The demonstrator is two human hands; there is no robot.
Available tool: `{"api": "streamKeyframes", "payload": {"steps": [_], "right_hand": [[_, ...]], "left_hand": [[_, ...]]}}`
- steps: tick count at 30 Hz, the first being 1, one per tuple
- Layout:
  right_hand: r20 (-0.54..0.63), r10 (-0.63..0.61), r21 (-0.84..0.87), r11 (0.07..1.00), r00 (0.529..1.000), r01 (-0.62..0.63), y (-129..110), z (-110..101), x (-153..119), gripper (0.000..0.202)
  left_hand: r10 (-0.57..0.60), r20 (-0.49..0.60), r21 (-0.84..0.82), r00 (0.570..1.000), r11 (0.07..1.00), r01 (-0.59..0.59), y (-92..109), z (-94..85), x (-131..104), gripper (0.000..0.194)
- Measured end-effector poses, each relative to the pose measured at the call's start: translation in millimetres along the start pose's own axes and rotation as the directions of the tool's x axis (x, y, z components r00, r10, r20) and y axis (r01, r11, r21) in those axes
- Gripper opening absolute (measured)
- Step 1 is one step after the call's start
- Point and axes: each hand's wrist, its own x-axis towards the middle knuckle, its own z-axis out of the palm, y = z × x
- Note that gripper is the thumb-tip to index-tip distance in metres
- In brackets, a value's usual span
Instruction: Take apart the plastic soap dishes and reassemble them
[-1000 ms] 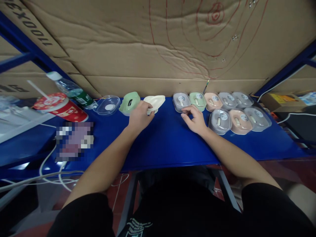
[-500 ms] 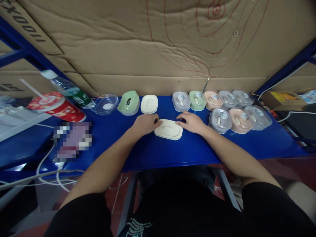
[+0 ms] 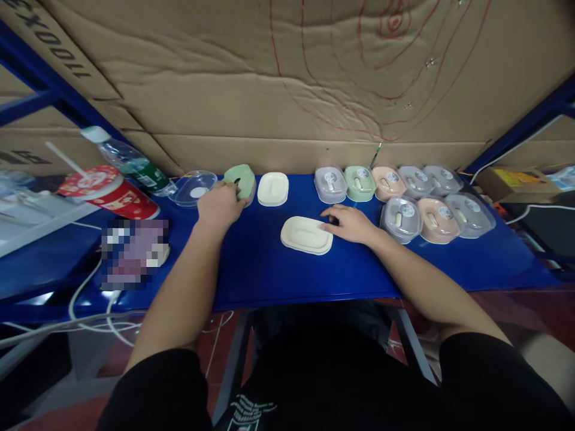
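Observation:
A cream oval tray [image 3: 307, 234] lies on the blue table in front of me. My right hand [image 3: 347, 223] rests at its right edge, thumb and forefinger apart, touching the rim. My left hand [image 3: 220, 206] is at the green container [image 3: 245, 181], its fingers on the near left side of it and partly covering it; whether they grip it is hard to tell. Just right of the green container sits a cream square piece [image 3: 273, 188]. A clear lid [image 3: 192, 188] with a round white label lies behind my left hand.
Several lidded containers [image 3: 399, 218] in grey, green and peach stand at the right. At the left are a red cup [image 3: 117, 194], a plastic bottle [image 3: 135, 167] and cables. A cardboard wall [image 3: 224, 78] rises behind the table.
My left hand has left the cream oval tray and moved left and back to the green container. My right hand has stayed at the tray's right edge.

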Motion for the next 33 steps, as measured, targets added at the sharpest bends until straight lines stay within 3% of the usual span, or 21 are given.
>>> {"api": "streamKeyframes", "payload": {"steps": [4,10,15,18,21,23,25,29,33], "right_hand": [[0.003,0.01,-0.005,1.0,1.0,-0.01,-2.0,-1.2,-0.3,0.042],[-0.031,0.103,-0.025,0.994,0.994,-0.104,-1.8,-1.5,2.3,0.033],[-0.099,0.157,-0.002,0.987,0.983,-0.158,-0.3,-0.8,3.1,0.033],[-0.176,0.138,0.077,0.989,0.975,-0.126,0.8,2.4,2.7,0.051],[-0.245,0.063,0.162,0.986,0.968,-0.023,1.0,3.9,1.0,0.088],[-0.285,-0.044,0.165,0.982,0.958,0.094,-0.3,1.9,-1.1,0.109],[-0.319,-0.163,0.131,0.968,0.934,0.214,-2.6,-2.8,-3.7,0.12],[-0.257,-0.301,0.073,0.941,0.918,0.329,-5.4,-15.3,-8.9,0.109],[-0.075,-0.224,0.025,0.974,0.972,0.227,-3.0,-23.5,-12.5,0.097]], "left_hand": [[-0.027,-0.03,-0.016,0.999,1.0,0.027,1.0,1.7,2.1,0.044],[-0.099,-0.219,-0.151,0.971,0.986,0.067,-0.4,-1.1,2.1,0.051],[-0.069,-0.45,-0.315,0.89,0.945,-0.086,1.6,-3.5,-1.5,0.045],[-0.006,-0.49,-0.399,0.872,0.891,-0.218,13.8,-5.1,-12.1,0.049],[0.146,-0.377,-0.387,0.915,0.872,-0.299,32.2,-2.9,-25.6,0.052],[0.258,-0.233,-0.338,0.938,0.883,-0.327,43.9,1.4,-32.2,0.056],[0.346,-0.083,-0.309,0.935,0.883,-0.354,52.4,6.6,-35.2,0.06],[0.449,0.107,-0.337,0.887,0.856,-0.392,59.8,15.8,-34.5,0.063],[0.463,0.156,-0.318,0.872,0.86,-0.399,66.7,23.8,-37.0,0.056]]}}
